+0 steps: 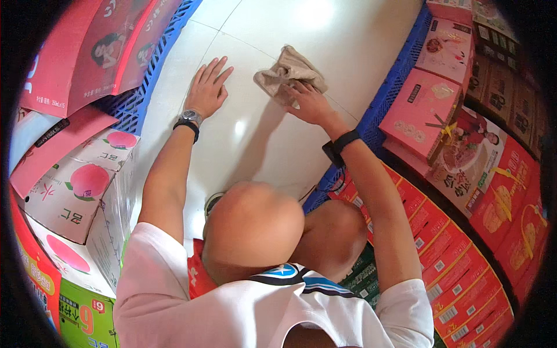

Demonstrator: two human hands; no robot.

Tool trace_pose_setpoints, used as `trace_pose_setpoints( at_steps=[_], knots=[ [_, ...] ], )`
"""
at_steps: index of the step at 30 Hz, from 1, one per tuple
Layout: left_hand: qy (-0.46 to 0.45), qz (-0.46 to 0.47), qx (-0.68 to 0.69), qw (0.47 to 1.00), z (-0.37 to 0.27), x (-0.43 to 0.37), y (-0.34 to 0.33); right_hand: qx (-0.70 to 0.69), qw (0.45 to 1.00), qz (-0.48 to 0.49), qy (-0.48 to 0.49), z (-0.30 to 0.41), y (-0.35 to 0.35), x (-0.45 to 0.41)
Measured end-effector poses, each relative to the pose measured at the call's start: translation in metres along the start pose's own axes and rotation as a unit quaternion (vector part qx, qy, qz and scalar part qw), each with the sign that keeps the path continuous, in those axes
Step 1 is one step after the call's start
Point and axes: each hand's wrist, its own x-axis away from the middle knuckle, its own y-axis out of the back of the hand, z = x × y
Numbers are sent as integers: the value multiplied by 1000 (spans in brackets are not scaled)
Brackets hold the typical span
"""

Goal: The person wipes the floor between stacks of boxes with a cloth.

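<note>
A crumpled beige-grey cloth [296, 69] lies on the pale tiled floor [243, 26] ahead of me. My right hand [310, 102] rests on the cloth's near edge, its fingertips partly sunk in the folds; whether they pinch it or only press down is hard to see. To the left, my left hand [207, 89] is spread flat at the floor, fingers apart and nothing in it. A wristwatch [190, 116] and a dark band circle the left wrist, and a black band [346, 139] circles the right.
Blue plastic pallets [159, 58] [402, 69] border the aisle on both sides. Pink cartons [109, 48] and white peach-printed boxes [74, 182] are stacked at left. On the right stand pink gift boxes [422, 113] and rows of red packages [452, 269]. My bent knees [254, 226] are close below.
</note>
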Motion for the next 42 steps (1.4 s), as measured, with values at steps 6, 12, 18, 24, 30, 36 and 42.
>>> trace_pose_setpoints(
  at_steps=[6, 12, 18, 24, 30, 36, 42],
  knots=[
    [13, -4, 6, 1000, 9, 12, 0, -9, 993, -105, 59, 22, 45, 0],
    [15, -14, 41, 999, 6, 16, -2, -27, 996, -82, 4, 4, 42, -22],
    [-10, -78, 44, 996, 13, 13, 4, -102, 991, -85, -8, 25, 2, -69],
    [89, -72, 123, 986, 24, 93, 22, -224, 902, 299, 219, 128, -35, -46],
    [177, -44, 20, 983, 25, 218, 37, -118, 936, 245, 225, 78, 1, -166],
    [181, -2, -14, 983, 30, 259, 37, -171, 970, -163, 62, 40, 42, -278],
    [178, -10, 7, 984, 34, 252, 35, -7, 968, -169, 187, 124, -69, -228]
  ],
)
